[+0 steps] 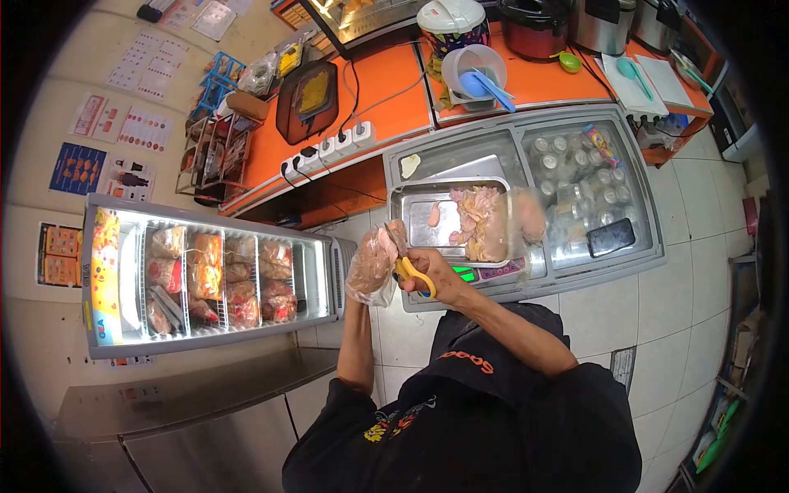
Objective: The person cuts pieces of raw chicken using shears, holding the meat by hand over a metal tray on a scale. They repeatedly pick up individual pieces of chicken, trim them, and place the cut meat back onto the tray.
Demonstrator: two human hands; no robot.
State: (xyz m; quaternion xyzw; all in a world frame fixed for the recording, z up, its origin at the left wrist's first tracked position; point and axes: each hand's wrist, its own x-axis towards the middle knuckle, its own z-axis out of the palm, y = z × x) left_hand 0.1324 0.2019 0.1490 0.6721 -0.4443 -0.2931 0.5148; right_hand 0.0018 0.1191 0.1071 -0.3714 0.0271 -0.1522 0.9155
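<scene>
My left hand (371, 267), in a clear plastic glove, grips a pale piece of raw meat (396, 230). Yellow-handled scissors (417, 278) are in my right hand (440, 275), their blades up against the meat; whether they are apart is too small to tell. Just beyond both hands, a metal tray (423, 209) holds cut pink meat pieces (483, 215), heaped toward its right side, with one separate piece (434, 214) on the left. A scale with a lit green display (465, 274) shows at the tray's near edge.
The tray stands over a glass-topped chest freezer (575, 261) with cans inside. A bag of meat (530, 215) and a phone (611, 237) are to the right. Left is a lit display fridge (222, 275). Behind runs an orange counter (378, 94) with a power strip (345, 141).
</scene>
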